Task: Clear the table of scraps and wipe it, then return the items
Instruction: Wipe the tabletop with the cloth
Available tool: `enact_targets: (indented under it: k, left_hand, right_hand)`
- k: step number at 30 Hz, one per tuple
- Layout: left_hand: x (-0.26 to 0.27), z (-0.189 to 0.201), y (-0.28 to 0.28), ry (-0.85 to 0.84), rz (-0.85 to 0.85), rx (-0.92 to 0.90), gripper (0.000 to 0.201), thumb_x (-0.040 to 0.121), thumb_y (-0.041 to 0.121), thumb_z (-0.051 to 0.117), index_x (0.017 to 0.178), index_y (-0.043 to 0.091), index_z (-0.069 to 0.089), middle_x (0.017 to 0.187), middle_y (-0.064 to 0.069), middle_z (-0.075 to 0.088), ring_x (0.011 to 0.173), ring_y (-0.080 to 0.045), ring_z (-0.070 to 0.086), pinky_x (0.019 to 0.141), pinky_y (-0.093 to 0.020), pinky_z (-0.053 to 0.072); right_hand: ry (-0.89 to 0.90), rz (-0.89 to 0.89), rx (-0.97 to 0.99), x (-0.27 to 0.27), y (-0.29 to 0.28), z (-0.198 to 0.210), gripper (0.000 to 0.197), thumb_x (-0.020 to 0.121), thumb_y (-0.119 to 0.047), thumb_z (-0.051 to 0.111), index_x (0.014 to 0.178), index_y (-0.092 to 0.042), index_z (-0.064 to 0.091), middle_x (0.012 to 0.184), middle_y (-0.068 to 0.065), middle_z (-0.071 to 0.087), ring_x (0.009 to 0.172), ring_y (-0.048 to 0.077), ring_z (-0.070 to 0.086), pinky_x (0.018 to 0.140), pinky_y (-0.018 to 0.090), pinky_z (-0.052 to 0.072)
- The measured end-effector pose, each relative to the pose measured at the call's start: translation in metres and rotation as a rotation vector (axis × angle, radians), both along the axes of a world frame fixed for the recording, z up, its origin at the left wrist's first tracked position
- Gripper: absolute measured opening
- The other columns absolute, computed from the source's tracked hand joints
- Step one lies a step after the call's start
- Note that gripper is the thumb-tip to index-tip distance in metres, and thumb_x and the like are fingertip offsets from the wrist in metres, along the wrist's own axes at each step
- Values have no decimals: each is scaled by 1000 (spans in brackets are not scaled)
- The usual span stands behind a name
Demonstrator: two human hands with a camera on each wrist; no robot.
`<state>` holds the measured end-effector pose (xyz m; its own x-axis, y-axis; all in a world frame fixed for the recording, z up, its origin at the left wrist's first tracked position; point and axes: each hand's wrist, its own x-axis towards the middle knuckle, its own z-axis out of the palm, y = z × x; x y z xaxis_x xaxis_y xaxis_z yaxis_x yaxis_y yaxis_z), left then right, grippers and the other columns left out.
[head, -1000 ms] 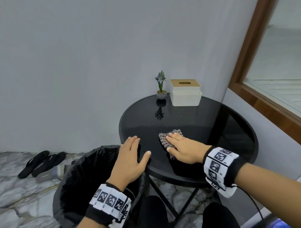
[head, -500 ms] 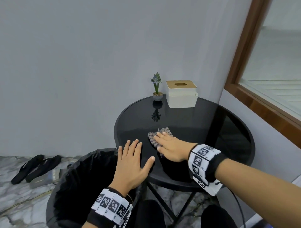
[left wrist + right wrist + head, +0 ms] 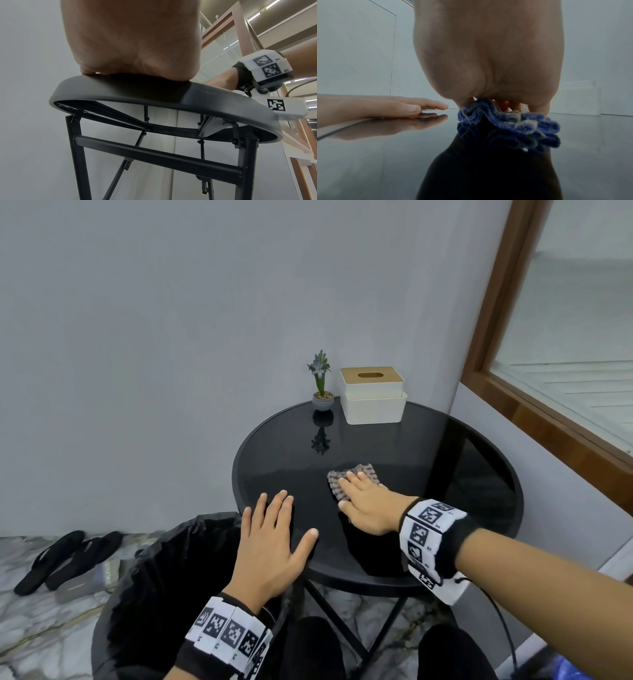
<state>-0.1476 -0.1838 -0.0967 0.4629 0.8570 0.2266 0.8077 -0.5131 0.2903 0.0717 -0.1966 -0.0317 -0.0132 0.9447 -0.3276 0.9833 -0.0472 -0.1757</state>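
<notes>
Flat under the right hand [image 3: 368,508]: a small knitted cloth [image 3: 354,475], bunched and rippled, lying on the glossy black round table [image 3: 428,460] a little left of its middle and toward the near side. Long axis roughly left to right across the tabletop, far edge bulging away toward the wall; grey and checked from the head view, blue with pale threads from the right wrist view (same cloth [image 3: 508,121], crumpled into folds at its near edge). Fingers laid straight and close together over the top of it, pressing down, not curled round it, thumb out to the left just off the cloth's edge. Palm low, wrist lifted slightly above the glass.

Left hand [image 3: 270,546] spread flat on the table's near left rim, fingers pointing away, thumb splayed to the right, holding nothing; heel of the palm seated on the rim [image 3: 137,86] in the left wrist view. Well apart from the cloth.

At the far edge, side by side: a little potted plant [image 3: 322,385] and a white tissue box [image 3: 375,397] with a wooden lid. Below the left wrist, a bin [image 3: 164,583] lined with a black bag, standing against the table. On the marble floor to the left, a pair of black sandals [image 3: 65,559].
</notes>
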Motion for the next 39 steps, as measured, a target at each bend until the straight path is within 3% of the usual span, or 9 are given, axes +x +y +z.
enact_targets:
  k: [4, 10, 14, 20, 27, 34, 39]
  left_hand:
    - [-2, 0, 1, -12, -3, -5, 90, 85, 75, 8, 156, 21, 14, 165, 6, 7, 152, -17, -8, 121, -40, -7]
    - [2, -2, 1, -22, 2, 2, 88, 86, 74, 10, 156, 20, 14, 165, 5, 8, 152, -18, -7, 121, -40, -7]
    - [3, -1, -1, -35, 2, 3, 86, 88, 72, 13, 156, 20, 15, 165, 5, 9, 152, -18, -7, 122, -41, -6]
    - [2, -3, 0, -55, 10, 11, 85, 88, 71, 14, 155, 20, 19, 164, 4, 14, 152, -19, -2, 123, -43, -1]
    - [1, -5, 3, -75, 13, 18, 84, 88, 71, 16, 155, 19, 21, 164, 3, 16, 152, -20, 1, 123, -43, 0]
    - [-1, -5, 4, -73, 9, -8, 86, 88, 72, 16, 155, 19, 19, 164, 2, 13, 152, -18, -1, 123, -42, -1]
    - [2, -1, 1, -57, 10, -14, 86, 87, 74, 17, 155, 21, 18, 165, 5, 11, 152, -17, -4, 123, -43, -1]
  right_hand:
    - [25, 96, -20, -20, -9, 1, 60, 102, -38, 21, 154, -17, 0, 163, 2, -10, 149, 19, -11, 120, 45, 2]
    - [64, 198, 28, -10, -72, -7, 58, 102, -40, 21, 154, -27, -2, 162, -8, -11, 148, 10, -12, 122, 39, 2]
    - [58, 146, 77, 11, -84, -8, 58, 102, -43, 22, 154, -29, 1, 162, -11, -7, 148, 6, -10, 122, 34, 4]
    - [29, 15, 174, -3, -64, -17, 58, 102, -41, 19, 154, -22, 3, 163, -4, -4, 149, 12, -8, 121, 36, 0]
    - [103, 139, 252, -21, -83, -24, 55, 102, -42, 19, 154, -29, 7, 162, -12, 0, 148, 4, -9, 121, 32, -3]
    - [145, 196, 256, 4, -116, -21, 52, 102, -43, 23, 152, -37, 11, 158, -23, 2, 144, -8, -10, 121, 27, -1]
    - [131, 116, 228, 32, -107, -19, 56, 101, -42, 26, 154, -28, 11, 161, -14, 6, 147, 0, -3, 122, 32, 7]
